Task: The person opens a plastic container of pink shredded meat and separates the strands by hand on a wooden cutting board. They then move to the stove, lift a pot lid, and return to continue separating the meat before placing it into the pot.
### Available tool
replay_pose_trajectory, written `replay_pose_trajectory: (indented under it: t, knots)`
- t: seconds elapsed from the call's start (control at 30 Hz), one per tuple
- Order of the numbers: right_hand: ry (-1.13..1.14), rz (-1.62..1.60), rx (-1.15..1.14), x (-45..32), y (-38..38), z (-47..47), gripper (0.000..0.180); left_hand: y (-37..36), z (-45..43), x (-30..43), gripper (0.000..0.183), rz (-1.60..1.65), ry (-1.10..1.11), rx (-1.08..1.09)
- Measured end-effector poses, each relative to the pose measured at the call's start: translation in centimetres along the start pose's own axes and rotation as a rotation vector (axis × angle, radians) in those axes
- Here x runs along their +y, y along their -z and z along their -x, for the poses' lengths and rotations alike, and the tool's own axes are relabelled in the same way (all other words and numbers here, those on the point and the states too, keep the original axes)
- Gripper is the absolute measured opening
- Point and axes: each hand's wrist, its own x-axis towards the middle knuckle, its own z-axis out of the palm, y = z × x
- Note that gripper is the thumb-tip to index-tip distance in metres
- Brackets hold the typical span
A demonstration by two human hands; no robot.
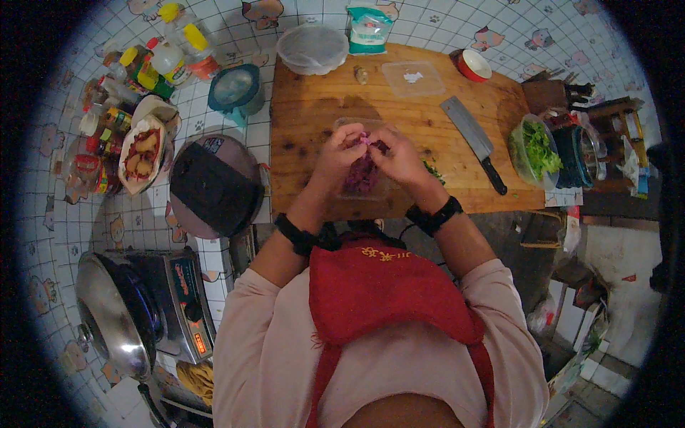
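Both my hands meet above a clear plastic container (pixel 369 193) of purplish-red pieces (pixel 361 174), on a wooden board (pixel 316 96). My left hand (pixel 345 147) pinches a small pink-purple piece (pixel 365 138) between its fingertips. My right hand (pixel 390 150) has its fingertips on the same piece from the other side. What the piece is, I cannot tell. Chopped greens (pixel 432 170) lie on the board just right of my right hand. Farther right lies a cleaver (pixel 471 134) with a black handle, touched by neither hand.
A covered bowl (pixel 313 48), a teal-and-white bag (pixel 370 31), a clear lid (pixel 415 79) and a red bowl (pixel 475 65) stand along the back. Leafy greens (pixel 538 147) fill a bowl at right. Leftward are bottles (pixel 166 61), a round appliance (pixel 217 184) and a wok (pixel 115 315) by a burner.
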Motion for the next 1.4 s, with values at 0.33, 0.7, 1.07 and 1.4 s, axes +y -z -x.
replay_pose_trajectory:
  t: [0.33,0.7,1.07,1.4]
  knots:
    - [-0.432,-0.558,-0.005,0.6,-0.3,-0.1,0.011,0.5,-0.2,-0.1,0.035,-0.103,-0.040,0.024]
    - [-0.392,-0.627,0.053,0.2,0.0,-0.5,0.008,-0.1,0.4,1.3,0.016,-0.344,0.060,-0.061]
    - [-0.375,-0.562,0.111,1.2,-0.2,-0.3,0.011,0.5,0.2,1.1,0.017,-0.258,0.172,-0.001]
    - [-0.229,-0.131,0.020,0.0,-0.3,0.3,0.027,0.3,-0.7,0.6,0.021,0.174,0.091,0.079]
